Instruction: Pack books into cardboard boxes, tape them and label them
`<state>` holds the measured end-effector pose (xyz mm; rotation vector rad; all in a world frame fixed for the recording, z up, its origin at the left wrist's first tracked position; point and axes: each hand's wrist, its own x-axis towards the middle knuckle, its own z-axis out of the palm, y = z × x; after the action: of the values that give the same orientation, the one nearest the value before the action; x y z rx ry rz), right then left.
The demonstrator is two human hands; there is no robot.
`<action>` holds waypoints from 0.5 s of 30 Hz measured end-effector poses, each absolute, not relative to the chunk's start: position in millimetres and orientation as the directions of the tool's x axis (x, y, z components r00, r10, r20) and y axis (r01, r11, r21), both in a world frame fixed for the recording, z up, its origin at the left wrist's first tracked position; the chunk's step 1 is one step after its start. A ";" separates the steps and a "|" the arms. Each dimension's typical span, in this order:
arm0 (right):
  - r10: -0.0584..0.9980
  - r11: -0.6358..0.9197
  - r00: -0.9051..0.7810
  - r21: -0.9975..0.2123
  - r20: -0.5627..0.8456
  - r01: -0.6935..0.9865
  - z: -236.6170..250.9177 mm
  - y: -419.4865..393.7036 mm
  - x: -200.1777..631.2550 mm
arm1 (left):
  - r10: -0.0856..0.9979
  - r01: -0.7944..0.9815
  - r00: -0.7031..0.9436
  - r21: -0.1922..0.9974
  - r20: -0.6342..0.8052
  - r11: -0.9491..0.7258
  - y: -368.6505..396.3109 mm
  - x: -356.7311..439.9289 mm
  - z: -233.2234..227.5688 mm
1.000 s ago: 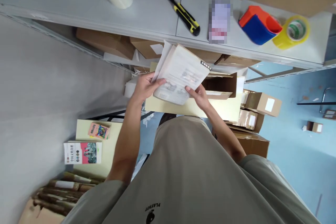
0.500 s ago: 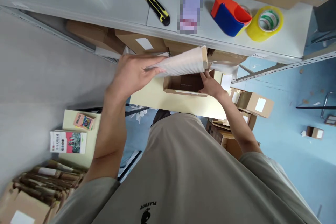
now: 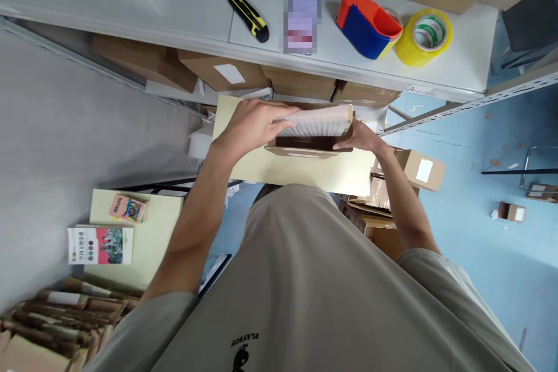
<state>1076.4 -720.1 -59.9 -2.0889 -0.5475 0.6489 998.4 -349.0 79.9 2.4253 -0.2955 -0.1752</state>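
My left hand is closed on the left end of a flat, whitish bundle, which looks wrapped in ribbed plastic or bubble wrap with a tan edge at its right end. The bundle is at the mouth of an open cardboard box, toward its far side; how deep it sits is hard to see. At the box's right end, my right hand grips the wall, thumb on the inside. Under the box is a pale yellow tabletop.
On the grey shelf ahead lie a box cutter, a blurred-out phone-like item, a red-and-blue tape dispenser and tape rolls. Cardboard boxes stand right; books and flattened cardboard are left.
My left hand has lowered the bundle from above the box to its opening. My right hand has shifted from the bundle's corner to around the box's right wall.
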 end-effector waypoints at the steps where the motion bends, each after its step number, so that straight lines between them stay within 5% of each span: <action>1: 0.592 -0.522 0.769 -0.842 -0.243 0.136 -52.1 -726.3 1078.2 | -0.268 -0.177 0.962 0.649 -0.043 -0.740 -351.3 1000.5 80.8; 9: 0.563 -0.451 0.826 -0.843 -0.015 0.292 24.8 -728.0 1071.3 | -0.348 -0.217 0.936 0.686 -0.056 -0.694 -376.4 1020.0 66.2; 15: 0.523 -0.455 0.852 -0.856 -0.034 0.245 22.0 -689.3 1063.4 | -0.316 -0.151 0.941 0.685 -0.121 -0.712 -352.6 1008.3 51.0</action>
<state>1063.4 -689.3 22.0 -2.0592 -0.5600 0.3628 1008.3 -352.6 51.0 2.3697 -0.3288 -0.2975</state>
